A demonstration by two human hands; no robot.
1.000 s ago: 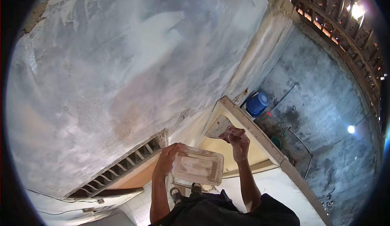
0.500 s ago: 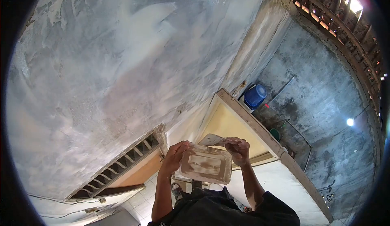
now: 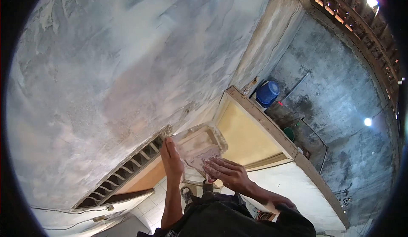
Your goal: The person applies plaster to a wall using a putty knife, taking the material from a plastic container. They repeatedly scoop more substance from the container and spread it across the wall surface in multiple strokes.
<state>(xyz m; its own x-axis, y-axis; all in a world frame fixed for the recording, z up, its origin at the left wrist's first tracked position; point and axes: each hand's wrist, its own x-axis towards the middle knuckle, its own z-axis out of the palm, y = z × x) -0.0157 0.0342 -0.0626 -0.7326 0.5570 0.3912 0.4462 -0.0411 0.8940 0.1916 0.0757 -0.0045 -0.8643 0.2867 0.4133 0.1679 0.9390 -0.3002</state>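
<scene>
My left hand [image 3: 171, 158] grips the left side of a shallow, translucent plastic container [image 3: 219, 137], thumb along its rim. The container is tilted, and pale pinkish putty [image 3: 204, 155] is smeared inside it. My right hand [image 3: 229, 174] is at the container's near right side, palm down, with its putty-coated fingers closed over a flat putty scraper. Most of the scraper is hidden beneath these fingers, and I cannot make out its edge against the putty.
A patchy plastered wall [image 3: 106, 67] rises ahead, with a slatted vent opening [image 3: 123, 173] low down. A yellow-faced partition [image 3: 246, 135] with a rough ledge stands right. Beyond it are a blue bucket [image 3: 267, 93], a green container [image 3: 289, 133] and a pipe [image 3: 316, 135].
The container has turned from underside-facing to showing its inside, and has moved up and left. My right hand has swung down with the scraper from above the container to its near side.
</scene>
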